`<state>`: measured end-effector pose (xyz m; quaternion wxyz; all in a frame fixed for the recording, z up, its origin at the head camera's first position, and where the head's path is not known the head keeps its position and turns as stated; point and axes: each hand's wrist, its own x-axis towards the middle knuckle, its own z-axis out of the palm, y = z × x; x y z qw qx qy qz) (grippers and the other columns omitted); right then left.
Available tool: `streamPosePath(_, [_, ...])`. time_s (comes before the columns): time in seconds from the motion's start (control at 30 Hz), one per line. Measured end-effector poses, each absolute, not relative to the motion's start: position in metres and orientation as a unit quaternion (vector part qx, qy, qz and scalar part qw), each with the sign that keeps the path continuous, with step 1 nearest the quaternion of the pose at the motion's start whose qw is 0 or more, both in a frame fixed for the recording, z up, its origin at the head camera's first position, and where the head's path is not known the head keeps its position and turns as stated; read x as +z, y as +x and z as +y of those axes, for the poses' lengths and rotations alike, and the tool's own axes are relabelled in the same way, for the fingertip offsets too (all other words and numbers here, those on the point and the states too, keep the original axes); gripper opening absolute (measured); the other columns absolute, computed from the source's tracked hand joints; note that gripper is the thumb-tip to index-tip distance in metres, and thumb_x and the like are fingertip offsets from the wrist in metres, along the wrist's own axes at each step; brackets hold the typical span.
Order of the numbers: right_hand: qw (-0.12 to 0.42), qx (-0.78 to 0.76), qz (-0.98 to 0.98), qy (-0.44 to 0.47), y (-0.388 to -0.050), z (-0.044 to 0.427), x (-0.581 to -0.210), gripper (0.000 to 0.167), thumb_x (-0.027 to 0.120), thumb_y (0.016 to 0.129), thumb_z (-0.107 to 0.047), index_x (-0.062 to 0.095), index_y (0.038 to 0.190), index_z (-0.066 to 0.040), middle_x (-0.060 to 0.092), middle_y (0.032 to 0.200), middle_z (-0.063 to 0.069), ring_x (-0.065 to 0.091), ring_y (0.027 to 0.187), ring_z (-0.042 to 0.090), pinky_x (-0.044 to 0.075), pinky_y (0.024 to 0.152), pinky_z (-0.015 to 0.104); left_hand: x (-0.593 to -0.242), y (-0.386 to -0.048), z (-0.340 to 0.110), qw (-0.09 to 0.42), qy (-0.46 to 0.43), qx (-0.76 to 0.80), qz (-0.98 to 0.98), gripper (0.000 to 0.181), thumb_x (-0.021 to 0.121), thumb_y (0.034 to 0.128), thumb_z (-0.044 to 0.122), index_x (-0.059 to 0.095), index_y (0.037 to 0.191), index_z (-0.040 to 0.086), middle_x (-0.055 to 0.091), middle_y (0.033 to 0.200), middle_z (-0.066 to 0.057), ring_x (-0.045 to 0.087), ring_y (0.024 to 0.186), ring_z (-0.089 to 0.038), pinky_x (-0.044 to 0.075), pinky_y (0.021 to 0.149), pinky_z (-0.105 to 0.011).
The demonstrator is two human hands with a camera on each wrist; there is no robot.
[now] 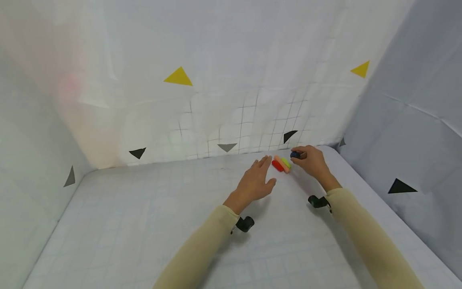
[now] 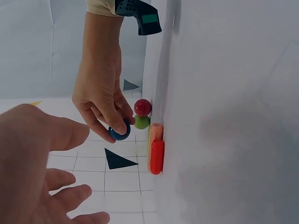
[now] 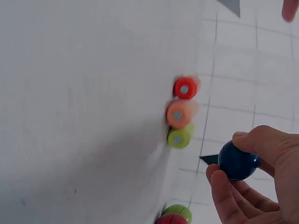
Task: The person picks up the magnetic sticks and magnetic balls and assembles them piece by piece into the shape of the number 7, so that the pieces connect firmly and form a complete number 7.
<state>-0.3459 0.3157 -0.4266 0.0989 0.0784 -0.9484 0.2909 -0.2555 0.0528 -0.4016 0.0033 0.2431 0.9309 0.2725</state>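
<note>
My right hand (image 1: 309,160) pinches a dark blue ball (image 3: 238,160) between thumb and fingers, off the table. Under this hand a red ball (image 2: 142,107) and a green ball (image 2: 141,122) sit together; the head view hides them. Beside them three short rods lie side by side: a red one (image 1: 277,165), a peach one (image 1: 282,164) and a yellow-green one (image 1: 286,162). In the right wrist view their round ends each show a grey centre. My left hand (image 1: 254,181), fingers extended and thumb apart, hovers left of the red rod and holds nothing.
The white table (image 1: 144,224) meets a pale back wall (image 1: 231,100) just behind the rods, and a grey side wall (image 1: 408,132) rises on the right. Yellow and black triangles mark the walls. Each wrist carries a small dark camera (image 1: 245,224).
</note>
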Motion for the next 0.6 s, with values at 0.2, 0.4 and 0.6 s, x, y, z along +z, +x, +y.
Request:
streamPosePath(0.2, [0.12,0.306,-0.94,0.091,-0.326,0.301,-0.417,0.038,0.079,0.094,-0.012,0.069,0.13,-0.002,0.062,0.126,0.022,0.065,0.098,0.037,0.059,0.074,0.048,-0.399,-0.25,0.049,-0.037,0.263,0.228,0.937,0.072,0.057,0.1066,0.033,0.023,0.166,0.01,0.023,0.17,-0.007,0.025,0.153,-0.037,0.027,0.12,-0.047])
streamPosePath(0.4, [0.136,0.319,-0.929,0.132,-0.306,0.286,-0.41,0.041,0.08,0.091,-0.006,0.068,0.13,0.0,0.064,0.126,0.024,0.069,0.099,0.041,0.061,0.075,0.052,-0.397,-0.245,0.047,-0.049,0.267,0.232,0.934,0.073,0.058,0.1057,0.032,0.023,0.166,0.01,0.023,0.17,-0.007,0.025,0.152,-0.038,0.027,0.12,-0.047])
streamPosePath(0.6, [0.165,0.323,-0.916,0.173,-0.29,0.269,-0.404,0.043,0.082,0.089,-0.003,0.067,0.13,0.002,0.068,0.118,0.023,0.072,0.09,0.038,0.061,0.073,0.051,-0.393,-0.241,0.036,-0.029,0.253,0.294,0.921,0.074,0.059,0.1054,0.031,0.023,0.166,0.009,0.023,0.17,-0.007,0.025,0.153,-0.038,0.028,0.119,-0.049])
